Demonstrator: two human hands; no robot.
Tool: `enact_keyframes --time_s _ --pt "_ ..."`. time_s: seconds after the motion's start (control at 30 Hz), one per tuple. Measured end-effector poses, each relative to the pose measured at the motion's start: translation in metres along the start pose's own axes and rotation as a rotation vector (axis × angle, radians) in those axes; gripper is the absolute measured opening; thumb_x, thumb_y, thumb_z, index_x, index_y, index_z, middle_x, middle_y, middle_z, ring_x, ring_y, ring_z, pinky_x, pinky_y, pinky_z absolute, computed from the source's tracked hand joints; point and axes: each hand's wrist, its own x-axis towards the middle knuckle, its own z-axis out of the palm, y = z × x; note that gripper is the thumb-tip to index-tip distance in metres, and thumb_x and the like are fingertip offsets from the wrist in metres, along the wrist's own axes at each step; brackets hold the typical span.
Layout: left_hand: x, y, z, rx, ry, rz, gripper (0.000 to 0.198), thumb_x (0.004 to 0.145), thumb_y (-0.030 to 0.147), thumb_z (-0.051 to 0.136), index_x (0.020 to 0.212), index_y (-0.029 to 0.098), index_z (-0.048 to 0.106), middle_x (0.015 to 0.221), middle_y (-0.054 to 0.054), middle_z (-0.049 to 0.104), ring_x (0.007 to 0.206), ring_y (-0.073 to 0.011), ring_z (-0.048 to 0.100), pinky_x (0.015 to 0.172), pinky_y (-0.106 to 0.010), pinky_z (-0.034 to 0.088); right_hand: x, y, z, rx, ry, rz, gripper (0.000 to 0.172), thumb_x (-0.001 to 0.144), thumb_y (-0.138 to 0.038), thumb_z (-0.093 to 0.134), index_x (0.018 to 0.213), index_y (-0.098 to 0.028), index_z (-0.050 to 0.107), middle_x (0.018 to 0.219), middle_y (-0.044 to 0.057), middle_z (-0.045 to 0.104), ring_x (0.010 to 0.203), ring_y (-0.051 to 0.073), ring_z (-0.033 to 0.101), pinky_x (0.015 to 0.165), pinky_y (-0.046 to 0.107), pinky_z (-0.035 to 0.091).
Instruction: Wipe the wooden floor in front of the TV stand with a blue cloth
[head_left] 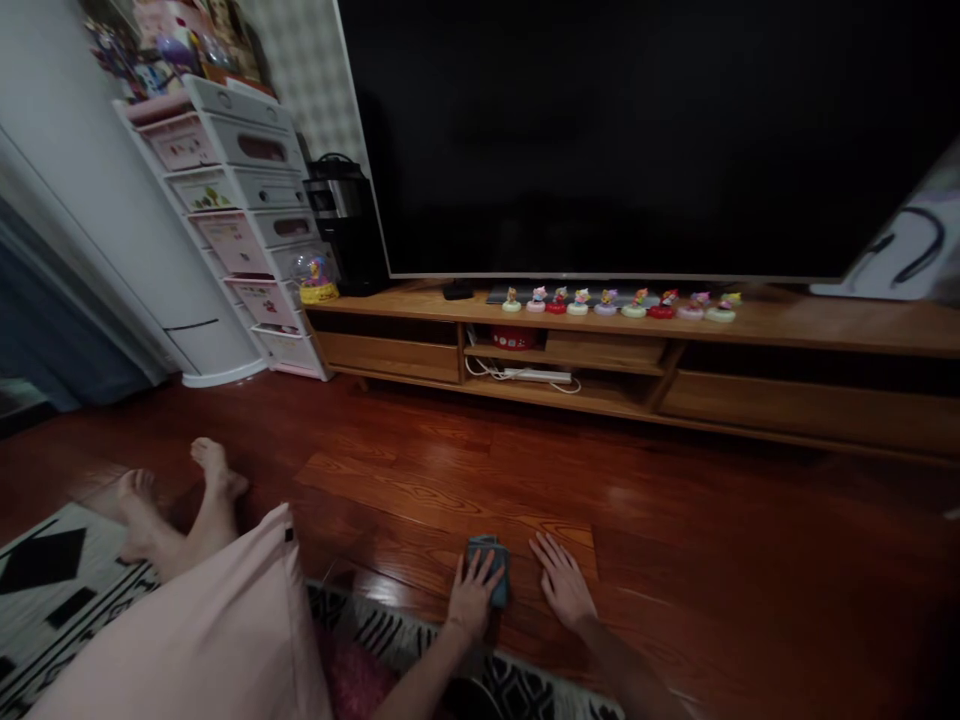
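Note:
My left hand lies with its fingers spread on a folded blue-grey cloth, pressing it flat against the wooden floor. The cloth sticks out beyond the fingertips and along the right side of the hand. A short way to the right, my right hand rests palm down on the bare floor, fingers stretched out and holding nothing. Between the two hands is a narrow strip of reddish-brown boards.
A patterned rug edges the floor close to me. To the left are a pink cushion and a person's bare feet. Ahead stands a low wooden TV cabinet with several small figurines, beside a drawer tower.

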Motion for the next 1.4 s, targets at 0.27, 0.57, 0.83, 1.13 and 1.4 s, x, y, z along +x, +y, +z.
enact_keyframes --time_s 0.27,0.57,0.83,1.13,1.4 --pt "-0.039 -0.103 -0.04 0.048 0.161 -0.755 0.067 0.094 0.011 0.035 0.157 0.031 0.028 0.165 -0.006 0.019 0.149 -0.0321 0.021 0.114 -0.061 0.028 0.0 0.001 0.001 0.002 0.0 0.005 0.067 0.088 -0.013 0.036 0.152 -0.032 0.039 0.159 -0.001 0.037 0.148 0.02 0.03 0.119 0.047 0.03" --pt "-0.021 -0.042 -0.021 0.097 0.054 -0.534 0.072 0.09 0.01 0.04 0.157 0.031 0.026 0.166 -0.003 0.017 0.151 -0.033 0.015 0.119 -0.058 0.017 0.001 0.001 -0.001 0.013 -0.031 0.006 0.07 0.088 -0.013 0.035 0.155 -0.031 0.032 0.16 0.0 0.034 0.149 0.02 0.028 0.12 0.047 0.028" --pt "0.0 0.015 0.003 -0.066 -0.097 0.054 0.07 0.092 0.025 0.043 0.157 0.039 0.023 0.166 0.008 0.005 0.152 -0.028 0.005 0.122 -0.056 0.008 0.0 -0.002 -0.004 0.008 -0.024 0.005 0.069 0.088 -0.013 0.034 0.155 -0.033 0.032 0.16 -0.001 0.035 0.149 0.019 0.027 0.119 0.046 0.028" --pt "-0.036 -0.107 -0.042 0.024 0.093 -0.738 0.069 0.093 0.015 0.038 0.158 0.031 0.024 0.167 -0.004 0.012 0.151 -0.0318 0.013 0.116 -0.06 0.023 0.0 0.0 -0.002 0.024 -0.04 0.006 0.073 0.087 -0.013 0.037 0.156 -0.031 0.027 0.161 0.001 0.033 0.149 0.02 0.028 0.119 0.047 0.028" --pt "-0.036 -0.094 -0.024 0.117 0.155 -0.789 0.072 0.089 0.017 0.044 0.158 0.029 0.025 0.164 -0.008 0.022 0.148 -0.0378 0.024 0.114 -0.062 0.026 0.0 -0.001 -0.001 0.022 -0.019 0.003 0.073 0.087 -0.013 0.036 0.157 -0.031 0.027 0.161 0.0 0.032 0.149 0.019 0.027 0.119 0.046 0.028"
